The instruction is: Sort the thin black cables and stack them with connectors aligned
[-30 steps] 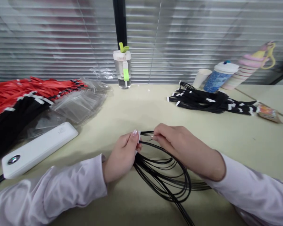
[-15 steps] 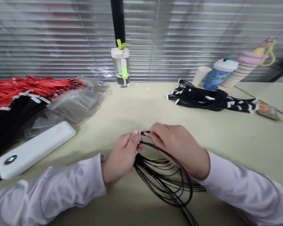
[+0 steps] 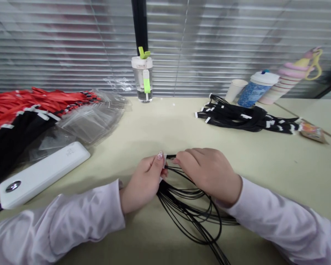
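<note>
A loose bundle of thin black cords (image 3: 191, 211) lies looped on the pale table in front of me. My left hand (image 3: 145, 182) is closed, pinching the cords' gathered ends and a small white tag between thumb and fingers. My right hand (image 3: 208, 171) is closed too, its fingertips pinching the same cord ends right beside the left thumb, with the palm lying over the loops. Both sleeves are pale lilac.
A white power bank (image 3: 41, 173) lies at the left, beside clear plastic sleeves (image 3: 91, 119) and red and black lanyards (image 3: 19, 110). A clear bottle with a green tab (image 3: 142, 79) stands at the back. Black cord bundles (image 3: 237, 116), cups (image 3: 257, 88) and a snack packet (image 3: 311, 131) sit at the right.
My right hand has slid left and down over the cord loops, closing up against the left thumb. The left hand has stayed in place.
</note>
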The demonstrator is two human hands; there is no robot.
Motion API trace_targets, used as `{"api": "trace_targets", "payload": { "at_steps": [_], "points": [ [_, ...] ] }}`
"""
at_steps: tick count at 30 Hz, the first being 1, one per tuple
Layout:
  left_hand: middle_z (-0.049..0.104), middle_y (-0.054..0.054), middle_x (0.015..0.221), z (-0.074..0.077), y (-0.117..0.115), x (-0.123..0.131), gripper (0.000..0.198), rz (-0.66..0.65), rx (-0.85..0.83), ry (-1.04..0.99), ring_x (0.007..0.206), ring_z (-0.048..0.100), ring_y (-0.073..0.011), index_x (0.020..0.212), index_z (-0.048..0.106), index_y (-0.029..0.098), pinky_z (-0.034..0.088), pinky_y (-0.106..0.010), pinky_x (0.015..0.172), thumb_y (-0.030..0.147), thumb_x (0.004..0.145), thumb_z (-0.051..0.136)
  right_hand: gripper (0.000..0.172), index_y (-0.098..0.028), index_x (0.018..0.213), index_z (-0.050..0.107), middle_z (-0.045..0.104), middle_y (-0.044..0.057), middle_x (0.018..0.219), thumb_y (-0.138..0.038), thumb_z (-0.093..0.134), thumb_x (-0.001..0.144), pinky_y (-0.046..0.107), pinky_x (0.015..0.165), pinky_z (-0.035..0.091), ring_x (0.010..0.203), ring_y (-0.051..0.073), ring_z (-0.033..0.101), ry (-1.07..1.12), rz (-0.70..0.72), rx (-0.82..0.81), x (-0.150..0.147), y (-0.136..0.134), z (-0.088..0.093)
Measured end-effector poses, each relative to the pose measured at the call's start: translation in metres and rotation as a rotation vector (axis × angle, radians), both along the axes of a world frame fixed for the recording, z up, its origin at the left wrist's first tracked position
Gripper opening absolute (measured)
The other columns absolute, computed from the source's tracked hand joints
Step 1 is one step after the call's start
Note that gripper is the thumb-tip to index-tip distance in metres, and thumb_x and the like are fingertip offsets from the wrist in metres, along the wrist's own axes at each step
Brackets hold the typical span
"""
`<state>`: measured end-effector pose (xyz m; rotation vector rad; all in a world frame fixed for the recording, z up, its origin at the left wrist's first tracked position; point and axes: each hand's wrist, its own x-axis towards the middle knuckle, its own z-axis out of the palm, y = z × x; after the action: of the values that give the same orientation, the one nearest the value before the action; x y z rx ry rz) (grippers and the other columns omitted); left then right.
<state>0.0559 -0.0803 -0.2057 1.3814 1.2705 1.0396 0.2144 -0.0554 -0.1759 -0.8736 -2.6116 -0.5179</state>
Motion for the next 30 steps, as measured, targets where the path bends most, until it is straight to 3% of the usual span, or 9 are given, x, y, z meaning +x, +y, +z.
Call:
{"api": "trace_targets", "payload": {
  "at_steps": [9,15,18,21,25,28,30],
  "points": [
    [0.042,0.002,0.052,0.001,-0.001,-0.002,0.042,-0.042,-0.002,0.013,0.049,0.038,-0.0093,0.058,0.042,0.016,0.031,-0.023,0.05,0.044,0.087,0.029,0.021,-0.016,0.069,0.051,0.05,0.0,0.055,-0.02,0.04,0.086,0.028,0.05,0.02,0.051,0.012,0.043,0.039,0.107,0.056,-0.002,-0.001,-0.006],
    [0.044,0.002,0.054,0.001,-0.001,-0.003,0.042,-0.076,-0.005,0.033,0.052,0.04,-0.0094,0.06,0.043,0.015,0.033,-0.023,0.053,0.044,0.087,0.03,0.021,-0.017,0.069,0.05,0.051,-0.001,0.057,-0.023,0.041,0.087,0.027,0.05,0.023,0.052,0.012,0.045,0.042,0.059,-0.019,-0.002,0.003,-0.008],
    [0.044,0.002,0.057,-0.003,0.001,-0.003,0.04,-0.043,-0.025,-0.017,0.053,0.041,-0.0093,0.063,0.044,0.015,0.033,-0.022,0.053,0.046,0.086,0.033,0.013,-0.016,0.079,0.051,0.054,0.0,0.069,-0.028,0.047,0.084,0.026,0.054,0.029,0.062,0.013,0.049,0.003,0.003,-0.188,0.004,0.008,0.006],
    [0.044,0.002,0.057,-0.008,0.005,-0.003,0.04,0.07,-0.073,-0.1,0.049,0.04,-0.0084,0.066,0.046,0.015,0.032,-0.022,0.047,0.049,0.084,0.036,0.025,-0.015,0.085,0.05,0.052,0.003,0.081,-0.033,0.061,0.072,0.024,0.059,0.034,0.071,0.012,0.048,0.12,0.017,-0.26,0.014,0.008,0.028],
    [0.04,0.003,0.054,-0.012,0.009,-0.003,0.043,0.175,-0.156,-0.183,0.039,0.036,-0.0068,0.067,0.048,0.015,0.028,-0.021,0.038,0.053,0.082,0.035,0.026,-0.015,0.06,0.045,0.042,-0.003,0.056,-0.032,0.062,0.071,0.021,0.049,0.027,0.05,0.006,0.033,0.315,-0.052,-0.203,0.023,-0.006,0.05],
    [0.043,0.002,0.056,-0.014,0.009,-0.003,0.042,0.192,-0.14,-0.188,0.038,0.038,-0.0063,0.068,0.048,0.015,0.029,-0.02,0.036,0.054,0.081,0.037,0.038,-0.015,0.05,0.04,0.034,-0.005,0.042,-0.035,0.049,0.08,0.022,0.044,0.021,0.042,0.005,0.025,0.107,-0.08,-0.52,0.021,-0.016,0.05],
    [0.045,0.002,0.057,-0.013,0.008,-0.003,0.041,0.198,-0.123,-0.174,0.039,0.039,-0.0066,0.069,0.049,0.015,0.031,-0.02,0.036,0.053,0.081,0.038,0.036,-0.016,0.052,0.043,0.038,-0.004,0.044,-0.032,0.042,0.084,0.021,0.045,0.023,0.043,0.005,0.029,0.024,-0.079,-0.693,0.015,-0.018,0.043]
  ]
}}
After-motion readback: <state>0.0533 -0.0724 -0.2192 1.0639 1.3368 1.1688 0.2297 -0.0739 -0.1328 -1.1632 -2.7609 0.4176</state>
